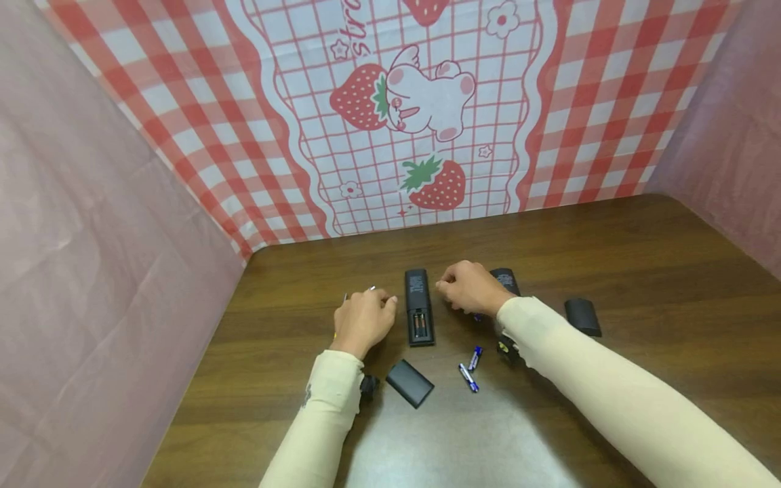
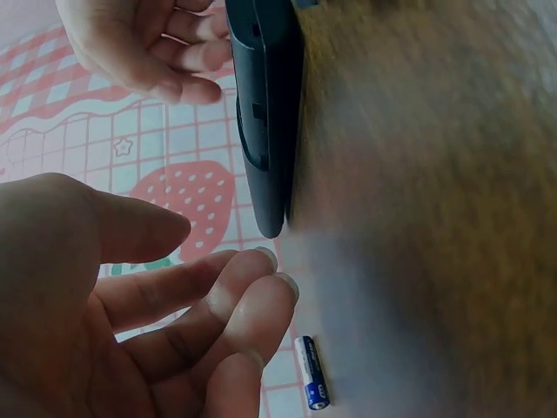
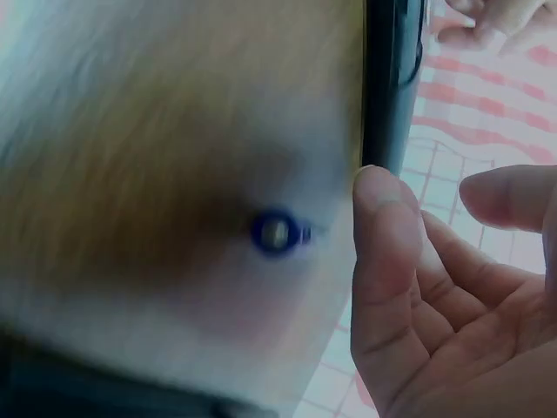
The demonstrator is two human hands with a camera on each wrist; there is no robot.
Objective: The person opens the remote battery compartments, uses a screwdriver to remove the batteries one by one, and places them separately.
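Observation:
A black remote control [image 1: 417, 291] lies back up between my hands, its battery compartment uncovered with two dark, copper-banded batteries [image 1: 419, 325] inside. My left hand [image 1: 365, 322] hovers just left of it, fingers loosely bent and holding nothing. In the left wrist view a blue and silver battery [image 2: 312, 373] lies beyond those fingertips. To the remote's right is my right hand [image 1: 472, 288], thumb apart from the relaxed fingers, nothing between them. A blue-ended battery [image 3: 275, 232] shows beside it in the right wrist view. Partly hidden behind the right hand is a second black remote [image 1: 505, 279].
Nearer me lie a black battery cover [image 1: 410, 383] and two loose blue and silver batteries, one battery [image 1: 468, 377] close to the other battery [image 1: 475, 358]. Another black cover [image 1: 583, 316] sits at the right. A checked strawberry cloth [image 1: 427, 102] hangs behind the wooden table [image 1: 641, 257].

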